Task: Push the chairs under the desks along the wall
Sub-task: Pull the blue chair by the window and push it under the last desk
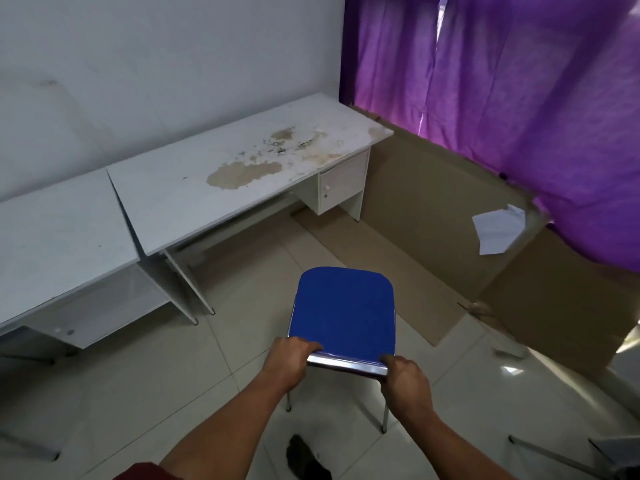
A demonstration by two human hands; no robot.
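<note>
The blue chair [343, 311] is held at its near chrome edge by both hands. The left hand [289, 363] is closed over the left corner, and the right hand [403, 381] is closed over the right corner; the fingers are curled tight on the metal bar. The chair stands on the tiled floor, well apart from the stained desk [221, 178], which lies ahead and to the left along the wall. The open space under this desk is up-left from the seat, so it is judged that the chair must be turned a little left and pushed forward. Both hands are equally near. A second desk [59, 237] stands further left.
</note>
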